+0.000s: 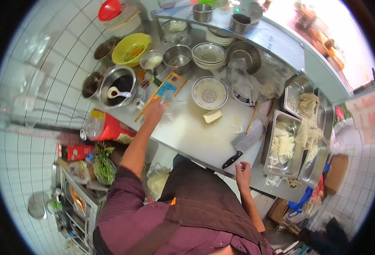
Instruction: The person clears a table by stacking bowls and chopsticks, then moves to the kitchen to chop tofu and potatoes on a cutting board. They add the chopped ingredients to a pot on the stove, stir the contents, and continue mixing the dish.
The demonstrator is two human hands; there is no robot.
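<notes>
My left hand is at the near side of a wooden-framed grater with a blue plate, over the left part of a white cutting board. Its fingers hide what they touch, and clear plastic shows beside them. My right hand hangs at the table's near edge with curled fingers, holding nothing visible. Just left of it lies a cleaver with a black handle, its blade pointing away. A pale block of food rests on the board below a patterned bowl.
At left stand a steel bowl of dark liquid with a white ladle and a yellow basin. Stacked bowls line the back. Steel trays with pale sheets and a cloth are at right. A steel shelf runs above.
</notes>
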